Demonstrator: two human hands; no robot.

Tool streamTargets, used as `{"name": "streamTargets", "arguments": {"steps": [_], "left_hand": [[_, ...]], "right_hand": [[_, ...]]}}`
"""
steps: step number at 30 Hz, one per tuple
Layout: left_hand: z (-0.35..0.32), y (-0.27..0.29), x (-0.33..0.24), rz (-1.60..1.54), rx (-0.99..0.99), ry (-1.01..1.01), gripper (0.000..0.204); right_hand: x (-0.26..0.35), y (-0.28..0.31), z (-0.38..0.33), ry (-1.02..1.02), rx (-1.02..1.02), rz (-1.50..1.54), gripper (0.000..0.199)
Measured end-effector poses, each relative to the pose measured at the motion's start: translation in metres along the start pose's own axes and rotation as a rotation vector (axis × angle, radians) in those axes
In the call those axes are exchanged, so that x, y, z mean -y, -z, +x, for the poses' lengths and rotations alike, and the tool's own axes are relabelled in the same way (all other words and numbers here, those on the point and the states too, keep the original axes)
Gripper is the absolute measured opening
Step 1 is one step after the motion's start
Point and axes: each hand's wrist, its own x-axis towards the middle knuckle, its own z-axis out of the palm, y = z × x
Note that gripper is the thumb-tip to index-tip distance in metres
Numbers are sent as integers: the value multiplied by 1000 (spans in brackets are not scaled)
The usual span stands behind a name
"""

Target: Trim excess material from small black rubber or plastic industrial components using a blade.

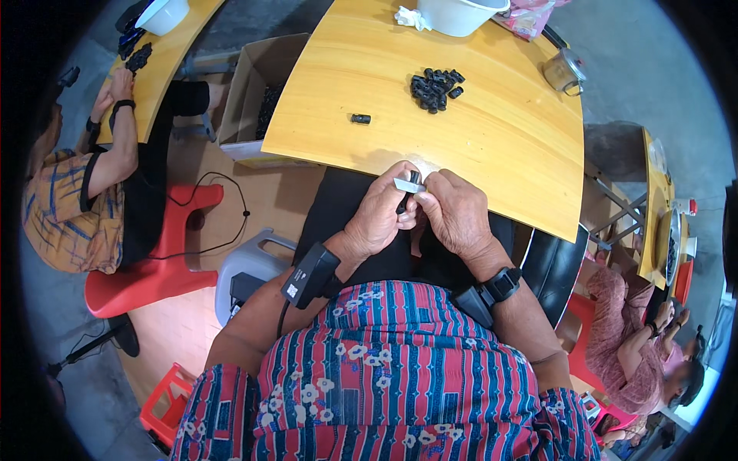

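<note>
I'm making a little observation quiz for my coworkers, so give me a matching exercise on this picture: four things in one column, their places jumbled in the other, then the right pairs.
Things:
1. Silver strip
2. Metal cup
3. White basin
4. Lone black part

Places:
A. Beside a crumpled white tissue
B. On the table, left of the heap of black parts
C. Between the left hand and the right hand
D. Near the table's right edge

Right pairs: 1-C, 2-D, 3-A, 4-B.
</note>
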Motion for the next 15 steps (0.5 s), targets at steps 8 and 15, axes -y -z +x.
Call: {"name": "streamTargets", "arguments": {"steps": [8, 15], "left_hand": [[1, 1, 2, -1, -11, -5, 18], [1, 4, 2, -6, 3, -5, 23]], "right_hand": [[-1, 0, 1, -23, 22, -4, 25], [3, 1, 2, -45, 39, -26, 25]]}}
